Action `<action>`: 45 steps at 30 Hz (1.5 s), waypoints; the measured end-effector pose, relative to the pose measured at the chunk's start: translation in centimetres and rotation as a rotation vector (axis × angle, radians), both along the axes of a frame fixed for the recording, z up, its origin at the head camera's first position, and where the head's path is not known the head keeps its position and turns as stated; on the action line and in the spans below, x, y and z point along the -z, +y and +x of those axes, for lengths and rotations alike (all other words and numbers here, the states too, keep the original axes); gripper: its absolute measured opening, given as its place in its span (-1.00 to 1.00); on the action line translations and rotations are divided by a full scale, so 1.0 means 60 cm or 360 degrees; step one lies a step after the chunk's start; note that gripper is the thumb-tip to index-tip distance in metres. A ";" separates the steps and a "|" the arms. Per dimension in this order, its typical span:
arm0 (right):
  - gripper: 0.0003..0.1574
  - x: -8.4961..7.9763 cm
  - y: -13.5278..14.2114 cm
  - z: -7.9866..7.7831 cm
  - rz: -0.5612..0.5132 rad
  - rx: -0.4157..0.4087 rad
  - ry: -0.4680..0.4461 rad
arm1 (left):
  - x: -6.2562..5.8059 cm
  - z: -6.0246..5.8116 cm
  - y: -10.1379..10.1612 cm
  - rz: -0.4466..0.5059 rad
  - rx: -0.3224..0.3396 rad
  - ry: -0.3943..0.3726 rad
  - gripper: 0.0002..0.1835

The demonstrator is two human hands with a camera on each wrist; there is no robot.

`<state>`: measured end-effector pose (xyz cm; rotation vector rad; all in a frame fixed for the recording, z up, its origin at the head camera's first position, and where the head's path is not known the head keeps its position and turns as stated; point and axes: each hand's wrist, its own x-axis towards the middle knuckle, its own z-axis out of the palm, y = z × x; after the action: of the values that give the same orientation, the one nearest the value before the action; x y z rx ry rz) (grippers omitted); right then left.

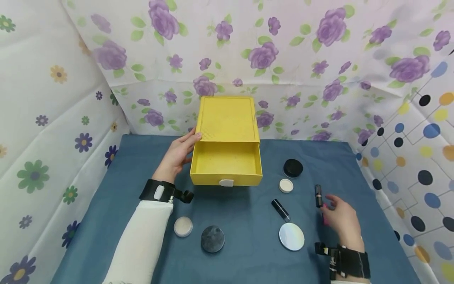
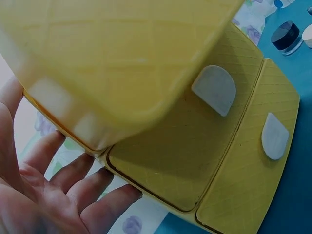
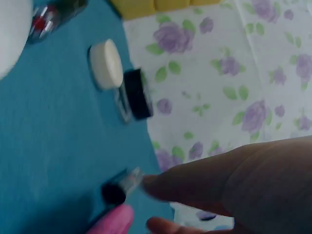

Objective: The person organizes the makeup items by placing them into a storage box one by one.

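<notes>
My left hand [image 1: 177,154] rests against the left side of a yellow drawer box [image 1: 228,118], thumb near its top edge. In the left wrist view its fingers [image 2: 112,202] are spread and fairly straight along the box's side. The top drawer [image 1: 209,180] is pulled out, with a bare floor inside. Two lower drawers below it have white knobs [image 2: 217,90]. On the right, my right hand [image 1: 343,219] reaches down beside a black tube [image 1: 318,195] and a pink object [image 1: 324,215], partly hidden by it. Thumb and finger are apart, with nothing seen between them.
Near the box's right lie a black-lidded jar [image 1: 293,168], a small white round case [image 1: 285,185], a black stick tube [image 1: 280,210] and a shiny round disc [image 1: 291,236]. A pale round case [image 1: 183,227] and a dark round compact [image 1: 213,239] lie in front. Patterned cloth surrounds the table.
</notes>
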<state>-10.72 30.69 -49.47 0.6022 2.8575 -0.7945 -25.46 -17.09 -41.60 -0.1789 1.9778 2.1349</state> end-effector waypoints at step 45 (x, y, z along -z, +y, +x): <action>-0.05 0.062 0.042 0.002 -0.0139 0.0333 -0.0133 | 0.000 0.011 -0.002 -0.0028 -0.0005 0.0038 -0.17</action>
<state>-10.61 33.21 -53.19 0.9110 2.6989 -0.8951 -24.81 -17.22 -41.62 -0.1604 2.0111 2.1317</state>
